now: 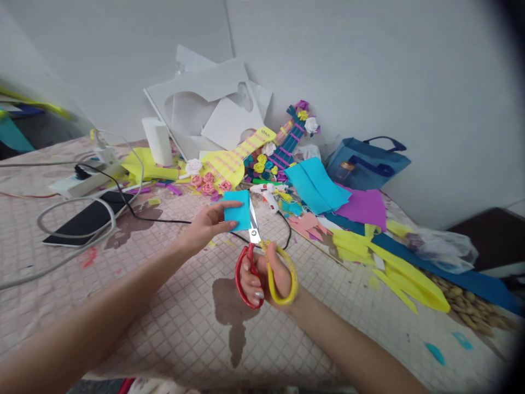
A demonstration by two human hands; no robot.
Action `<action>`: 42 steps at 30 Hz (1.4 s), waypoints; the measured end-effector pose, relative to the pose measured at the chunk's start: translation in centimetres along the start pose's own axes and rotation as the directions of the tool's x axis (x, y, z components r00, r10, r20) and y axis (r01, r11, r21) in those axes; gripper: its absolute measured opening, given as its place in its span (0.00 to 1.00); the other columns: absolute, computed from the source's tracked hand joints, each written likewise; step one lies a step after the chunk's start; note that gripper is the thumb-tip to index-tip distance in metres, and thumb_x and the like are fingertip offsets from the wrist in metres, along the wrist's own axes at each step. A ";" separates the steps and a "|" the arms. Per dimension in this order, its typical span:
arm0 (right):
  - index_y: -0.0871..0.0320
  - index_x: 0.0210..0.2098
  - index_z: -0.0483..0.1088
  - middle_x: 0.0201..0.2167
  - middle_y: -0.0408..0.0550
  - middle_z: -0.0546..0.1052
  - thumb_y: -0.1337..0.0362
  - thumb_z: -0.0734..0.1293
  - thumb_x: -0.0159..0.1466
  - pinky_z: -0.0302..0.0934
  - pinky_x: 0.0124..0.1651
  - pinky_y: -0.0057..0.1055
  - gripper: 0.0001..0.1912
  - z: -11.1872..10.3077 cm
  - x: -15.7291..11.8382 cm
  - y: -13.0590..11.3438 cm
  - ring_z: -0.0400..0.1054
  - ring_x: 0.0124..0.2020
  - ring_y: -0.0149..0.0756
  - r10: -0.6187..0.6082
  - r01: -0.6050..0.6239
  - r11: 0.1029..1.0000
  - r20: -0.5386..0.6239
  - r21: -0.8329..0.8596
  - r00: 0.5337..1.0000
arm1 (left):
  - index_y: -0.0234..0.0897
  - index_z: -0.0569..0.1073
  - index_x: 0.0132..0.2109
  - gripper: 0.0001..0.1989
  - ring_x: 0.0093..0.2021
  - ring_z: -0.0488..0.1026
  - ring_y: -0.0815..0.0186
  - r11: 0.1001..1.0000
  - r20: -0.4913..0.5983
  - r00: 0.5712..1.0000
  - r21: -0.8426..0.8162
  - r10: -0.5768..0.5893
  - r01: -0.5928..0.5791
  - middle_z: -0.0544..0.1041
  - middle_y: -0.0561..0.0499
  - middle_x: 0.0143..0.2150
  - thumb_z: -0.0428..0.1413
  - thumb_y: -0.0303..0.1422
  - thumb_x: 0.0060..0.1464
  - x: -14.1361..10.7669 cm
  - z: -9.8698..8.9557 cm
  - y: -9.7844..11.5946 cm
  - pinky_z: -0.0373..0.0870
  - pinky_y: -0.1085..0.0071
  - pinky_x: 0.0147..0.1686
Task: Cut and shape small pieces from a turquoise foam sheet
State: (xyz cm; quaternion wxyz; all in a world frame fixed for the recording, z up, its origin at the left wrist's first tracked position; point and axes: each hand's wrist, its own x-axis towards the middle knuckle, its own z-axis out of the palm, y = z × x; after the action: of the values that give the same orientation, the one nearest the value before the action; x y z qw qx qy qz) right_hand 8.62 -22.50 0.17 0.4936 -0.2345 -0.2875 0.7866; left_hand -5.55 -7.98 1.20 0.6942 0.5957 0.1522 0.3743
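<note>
Between the thumb and fingers of my left hand [209, 221] is a small turquoise paper piece [241, 212], held upright above the table. My right hand [266, 276] grips a pair of scissors [255, 235] with one red and one yellow handle, fingers through the loops. The blades point away from me and lie along the right edge of the turquoise paper. Whether they are cutting into it I cannot tell. Just beyond the paper lies a white glue gun [267, 194] with a black cord.
A yellow guitar cutout [225, 167] and a blue one with paper flowers [289, 145] lean near white boards [184, 104]. Turquoise sheets [315, 186], a purple sheet [365, 208] and yellow strips [406, 268] lie right. A power strip [77, 180], cables and a black tablet-like slab [90, 219] sit left.
</note>
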 end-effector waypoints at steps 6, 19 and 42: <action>0.57 0.28 0.62 0.14 0.34 0.58 0.32 0.60 0.53 0.51 0.14 0.21 0.32 -0.6 0.2 0.4 0.48 0.11 0.23 -0.024 0.023 1.000 -0.029 -0.021 0.999 | 0.38 0.73 0.50 0.21 0.36 0.73 0.70 1.000 -0.003 1.000 -0.003 0.002 -0.002 0.77 0.51 0.40 0.64 0.27 0.47 0.1 0.0 0.2 0.70 0.74 0.38; 0.59 0.30 0.66 0.17 0.38 0.62 0.31 0.56 0.55 0.56 0.20 0.27 0.35 -0.1 0.0 -0.1 0.55 0.15 0.27 -0.015 0.013 0.999 -0.035 -0.037 0.999 | 0.38 0.72 0.51 0.22 0.36 0.73 0.68 1.000 0.015 1.000 0.015 -0.025 0.024 0.76 0.50 0.41 0.64 0.28 0.47 -0.2 0.2 0.3 0.70 0.72 0.38; 0.58 0.29 0.64 0.15 0.35 0.60 0.31 0.58 0.53 0.54 0.17 0.24 0.34 0.0 0.1 -0.3 0.52 0.13 0.24 -0.061 0.057 0.997 -0.073 -0.044 0.996 | 0.38 0.72 0.50 0.21 0.33 0.73 0.69 0.996 0.071 0.994 0.039 -0.081 0.079 0.76 0.51 0.35 0.63 0.28 0.48 -0.4 0.8 1.0 0.70 0.73 0.35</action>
State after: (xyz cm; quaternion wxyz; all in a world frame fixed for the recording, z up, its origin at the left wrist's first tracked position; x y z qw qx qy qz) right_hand 8.76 -22.34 0.41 0.5218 -0.2651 -0.2923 0.7563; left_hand -5.61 -8.89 2.21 0.7030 0.6146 0.1573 0.3215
